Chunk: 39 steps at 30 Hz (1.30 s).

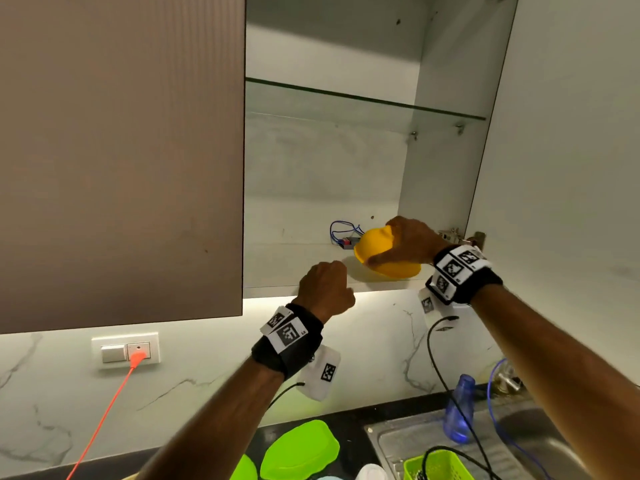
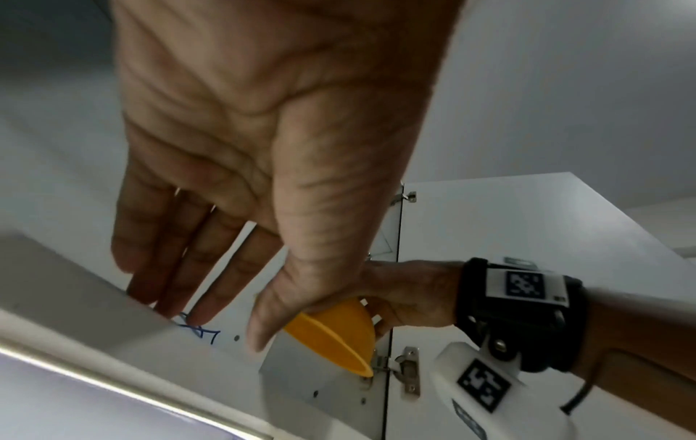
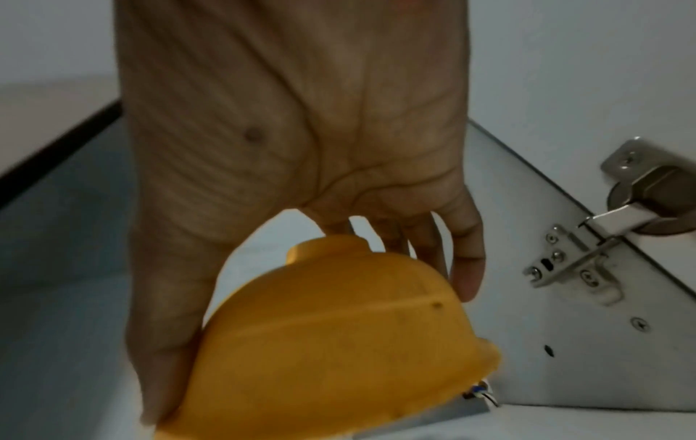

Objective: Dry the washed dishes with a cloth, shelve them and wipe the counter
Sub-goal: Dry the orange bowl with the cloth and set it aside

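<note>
One yellow bowl (image 1: pixel 388 252), upside down and tilted, sits at centre right on the cabinet's bottom shelf (image 1: pixel 304 271), clasped by the right hand (image 1: pixel 408 242). Left hand (image 1: pixel 325 289) hovers lower centre, fingers loose, empty.

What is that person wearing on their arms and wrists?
Both forearms are bare, with no sleeves. Each wrist carries a wide black strap: the left wrist band and the right wrist band bear white square tags printed with black block patterns. Under each wrist hangs a white plastic camera housing with its own tag, and a thin black cable trails from it.
</note>
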Motion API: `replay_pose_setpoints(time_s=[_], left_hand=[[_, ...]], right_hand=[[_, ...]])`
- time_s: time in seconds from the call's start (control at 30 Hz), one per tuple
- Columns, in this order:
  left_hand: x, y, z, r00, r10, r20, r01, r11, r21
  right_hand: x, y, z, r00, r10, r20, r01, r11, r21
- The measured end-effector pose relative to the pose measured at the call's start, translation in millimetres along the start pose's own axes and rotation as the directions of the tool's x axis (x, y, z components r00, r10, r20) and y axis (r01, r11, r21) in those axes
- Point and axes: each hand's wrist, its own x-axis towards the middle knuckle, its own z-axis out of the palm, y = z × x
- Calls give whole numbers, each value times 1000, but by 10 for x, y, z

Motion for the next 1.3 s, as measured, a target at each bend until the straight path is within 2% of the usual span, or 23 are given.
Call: replay_pose_setpoints(time_s=[0.07, 0.17, 0.3, 0.47, 0.8, 1.0, 1.3], left_hand=[[-14, -26, 55, 1000, 8, 10, -8, 999, 53], [-32, -60, 90, 999, 20, -41, -16, 996, 93], [26, -70, 28, 995, 74, -73, -63, 987, 146], [99, -29, 13, 993, 95, -75, -81, 981, 177], [110, -120, 33, 990, 117, -73, -105, 982, 158], [130, -215, 57, 989, 119, -89, -108, 987, 122], [160, -242, 122, 984, 129, -124, -116, 988, 106]], right_hand=[[120, 46, 201, 999, 34, 22, -33, 999, -25], [182, 150, 451, 1000, 3, -2, -2, 995, 103], [155, 346, 651, 991, -46, -122, 73, 972, 225], [102, 462, 726, 980, -76, -185, 114, 971, 208], [449, 477, 664, 988, 35, -150, -16, 991, 131], [519, 540, 656, 985, 41, -166, -28, 996, 81], [667, 701, 606, 995, 43, -94, -41, 999, 22]])
